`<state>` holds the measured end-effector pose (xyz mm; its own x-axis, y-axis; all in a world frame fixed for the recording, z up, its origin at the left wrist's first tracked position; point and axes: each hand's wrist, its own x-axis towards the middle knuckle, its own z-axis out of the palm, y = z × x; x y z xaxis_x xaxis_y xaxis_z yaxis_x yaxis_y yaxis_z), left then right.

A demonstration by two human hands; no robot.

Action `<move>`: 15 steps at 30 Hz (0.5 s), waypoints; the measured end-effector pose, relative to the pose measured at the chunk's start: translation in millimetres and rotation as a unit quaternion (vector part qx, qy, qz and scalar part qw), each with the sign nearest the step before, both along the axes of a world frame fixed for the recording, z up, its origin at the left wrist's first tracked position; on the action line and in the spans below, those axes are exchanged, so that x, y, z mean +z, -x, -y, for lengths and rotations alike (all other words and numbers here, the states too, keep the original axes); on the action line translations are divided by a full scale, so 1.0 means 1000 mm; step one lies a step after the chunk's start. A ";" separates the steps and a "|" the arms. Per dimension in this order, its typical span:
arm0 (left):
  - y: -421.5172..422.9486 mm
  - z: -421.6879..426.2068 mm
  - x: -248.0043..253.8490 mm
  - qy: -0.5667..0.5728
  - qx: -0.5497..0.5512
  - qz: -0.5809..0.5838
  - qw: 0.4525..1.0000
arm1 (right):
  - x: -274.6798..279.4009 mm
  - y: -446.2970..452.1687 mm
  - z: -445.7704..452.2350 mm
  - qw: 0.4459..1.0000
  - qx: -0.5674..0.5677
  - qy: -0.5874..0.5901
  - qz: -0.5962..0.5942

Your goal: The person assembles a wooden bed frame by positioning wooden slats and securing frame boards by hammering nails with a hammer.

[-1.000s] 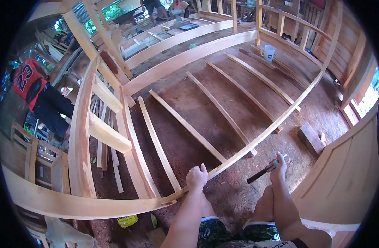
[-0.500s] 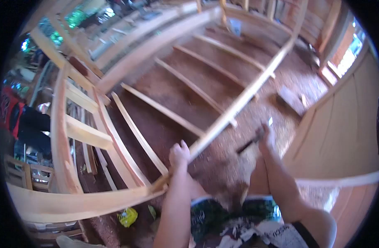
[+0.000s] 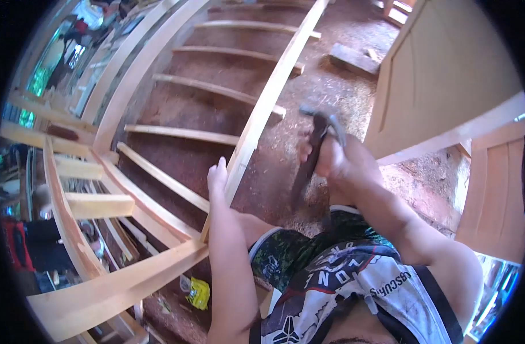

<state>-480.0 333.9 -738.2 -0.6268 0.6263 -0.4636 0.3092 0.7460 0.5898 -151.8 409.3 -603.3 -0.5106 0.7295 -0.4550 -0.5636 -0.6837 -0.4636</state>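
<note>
My left hand (image 3: 217, 176) is closed round the near part of the long wooden rail (image 3: 267, 94), its thumb pointing up. This rail meets a wide curved board (image 3: 119, 286) at the lower left. In my right hand (image 3: 326, 153) is a hammer (image 3: 315, 143) with a dark handle and a metal head, held above the dirt floor between the rail and the wooden panel. Motion blurs the hammer and the fingers somewhat. Several loose slats (image 3: 182, 133) lie across the ground beyond the rail.
A large wooden panel (image 3: 440, 86) stands at the right. A wood block (image 3: 354, 60) lies on the floor near it. A yellow packet (image 3: 198, 293) is below the frame. At the left are a slatted frame part (image 3: 99, 205) and a person in red and black (image 3: 22, 246).
The view has turned down and to the right. My right hand has raised the hammer and brought it closer to my body. My left hand stays on the rail.
</note>
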 end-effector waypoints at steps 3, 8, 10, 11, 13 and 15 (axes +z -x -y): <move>0.020 0.002 -0.021 -0.046 -0.019 0.080 0.996 | 0.017 0.012 0.010 0.978 -0.023 0.023 0.206; 0.079 0.078 -0.104 0.023 0.027 0.283 0.958 | 0.025 0.021 0.017 0.995 0.020 0.051 0.084; 0.074 0.083 -0.100 -0.013 -0.009 0.231 0.973 | -0.003 0.026 0.036 0.982 0.045 0.055 0.174; 0.070 0.076 -0.094 -0.012 -0.064 0.135 0.989 | -0.018 0.022 0.045 0.973 0.079 0.011 0.219; 0.057 0.074 -0.075 -0.006 -0.152 -0.089 0.984 | -0.047 0.016 0.063 0.937 0.144 -0.078 0.310; 0.050 0.073 -0.060 0.038 -0.128 -0.076 0.988 | -0.051 0.015 0.069 0.955 0.155 -0.006 0.252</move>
<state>-529.9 261.4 -798.1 -0.5175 0.7411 -0.4277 0.5746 0.6714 0.4681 -167.2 340.0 -654.6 -0.4216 0.5858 -0.6922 -0.0380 -0.7741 -0.6320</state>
